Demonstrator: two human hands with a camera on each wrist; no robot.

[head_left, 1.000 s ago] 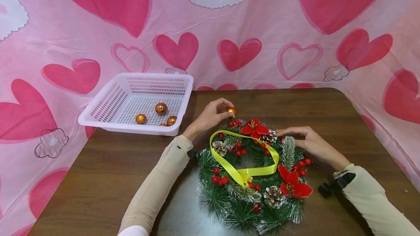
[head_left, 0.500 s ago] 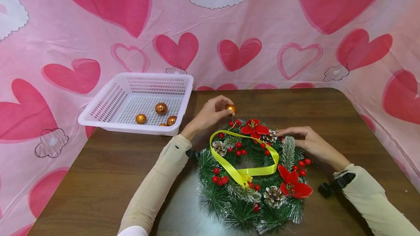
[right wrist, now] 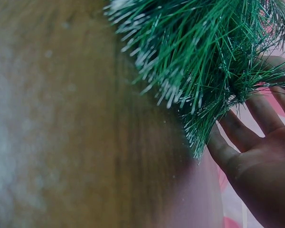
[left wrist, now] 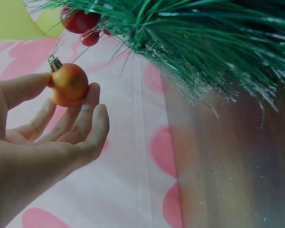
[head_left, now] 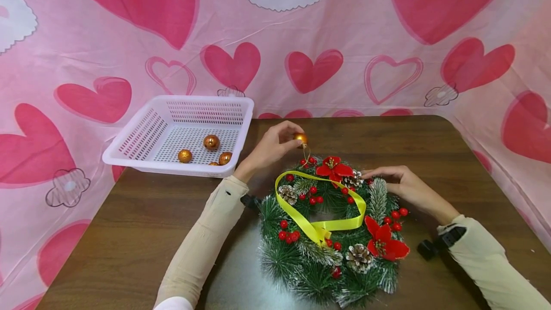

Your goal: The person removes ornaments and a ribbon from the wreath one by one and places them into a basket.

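In the head view, my left hand (head_left: 271, 147) pinches a gold Christmas bauble (head_left: 300, 139) between thumb and fingers, just beyond the wreath's far left edge. The bauble's metal cap faces the wreath, and its thin cord (left wrist: 57, 45) runs from it toward the red berries (left wrist: 80, 21). The green Christmas wreath (head_left: 280, 257) lies on the table, trimmed with red flowers, berries, pinecones and a yellow ribbon (head_left: 301, 219). My right hand (head_left: 411, 193) holds the wreath's right rim, thumb and fingers around the frosted needles (right wrist: 190, 71), which partly hide them.
A white plastic basket (head_left: 249, 123) with several gold and copper baubles (head_left: 211, 142) stands at the back left of the brown wooden table (head_left: 142, 233). A pink heart-print cloth (head_left: 267, 27) hangs behind and beside the table.
My left hand has drawn the bauble slightly up and left, away from the wreath, and its cord now shows stretched out. My right hand and the wreath stay put.
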